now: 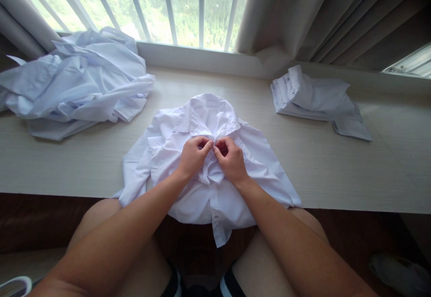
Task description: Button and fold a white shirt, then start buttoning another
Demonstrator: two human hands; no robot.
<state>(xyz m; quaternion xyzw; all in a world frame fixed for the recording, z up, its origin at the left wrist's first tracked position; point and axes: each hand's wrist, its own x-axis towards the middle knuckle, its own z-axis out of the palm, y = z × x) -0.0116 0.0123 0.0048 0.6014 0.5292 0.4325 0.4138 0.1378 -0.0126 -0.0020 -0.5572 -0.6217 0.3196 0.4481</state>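
A white collared shirt (266, 171) lies front side up before me, its lower hem hanging over the near edge of the ledge. My left hand (194, 155) pinches the front of the shirt just below the collar, thumb against forefinger. Close beside it, my right hand (231, 157) pinches the other side of the front opening. The fingertips of both hands nearly meet over the placket, and they hide whatever button or buttonhole may be there. Lower on the placket a small button shows.
On the left of the pale ledge (336, 171) lies a crumpled heap of white shirts (90, 81). Folded white garments (313, 95) are stacked at the right. Behind stand a barred window (185, 9) and grey curtains (286, 14). My knees are under the near edge.
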